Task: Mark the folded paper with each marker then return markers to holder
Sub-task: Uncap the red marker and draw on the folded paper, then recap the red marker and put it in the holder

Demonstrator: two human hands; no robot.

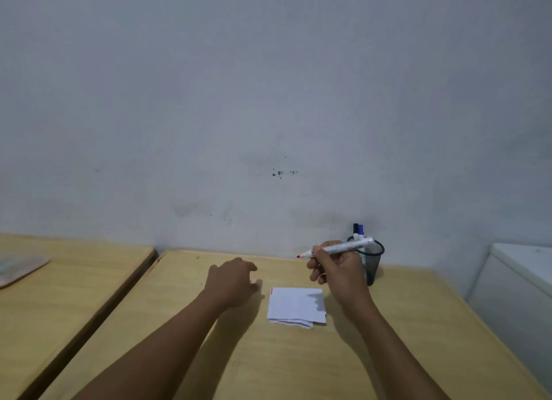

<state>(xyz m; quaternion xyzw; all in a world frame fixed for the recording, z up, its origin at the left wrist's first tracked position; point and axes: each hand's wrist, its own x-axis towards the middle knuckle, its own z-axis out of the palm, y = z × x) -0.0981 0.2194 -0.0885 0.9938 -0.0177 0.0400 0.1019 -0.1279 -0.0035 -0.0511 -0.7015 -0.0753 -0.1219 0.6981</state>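
Note:
A folded white paper [295, 306] lies on the wooden table [268, 361], with a short red line along its upper left edge. My right hand [337, 272] hovers above the paper's far right corner and grips an uncapped white marker [343, 246] whose red tip points left. Behind that hand stands a black mesh holder [372, 260] with a black and a blue marker [359, 231] upright in it. My left hand [231, 281] hangs just left of the paper, blurred, fingers loosely curled; whether it holds the cap is hidden.
A second wooden table [59, 283] stands to the left across a narrow gap, with a flat pinkish tray [18, 269] on it. A white cabinet [522, 283] sits at the right. The grey wall runs right behind the holder.

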